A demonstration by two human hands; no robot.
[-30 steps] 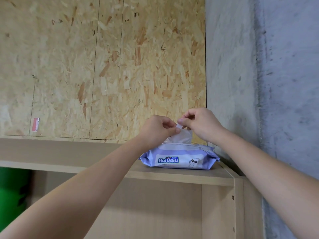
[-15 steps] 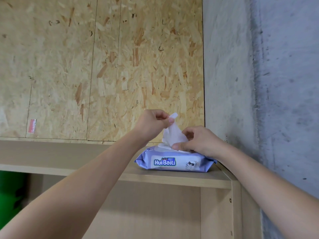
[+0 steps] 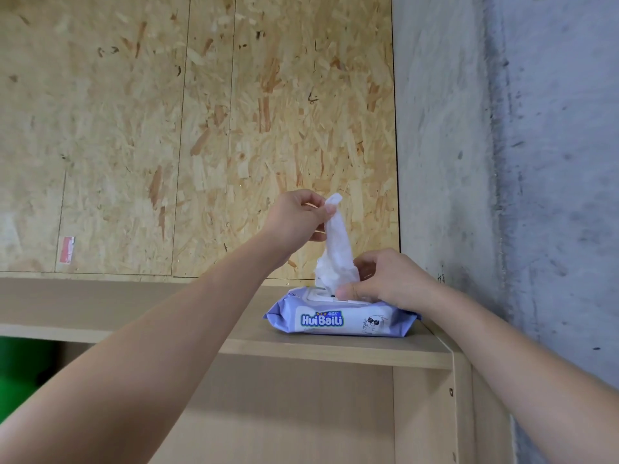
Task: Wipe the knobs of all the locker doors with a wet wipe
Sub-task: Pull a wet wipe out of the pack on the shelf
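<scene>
Wet wipe stands stretched upward at the frame's centre, its top corner pinched by the left hand, its lower end still in the purple HuiBaili wipes pack. The right hand pinches the wipe's base at the pack's opening, atop the wooden locker shelf

I see two bare forearms reaching up from the bottom corners, no sleeves on either. My left hand and right hand wear no gloves, rings, watch or wristband. Fingernails are short and unpainted.
</scene>
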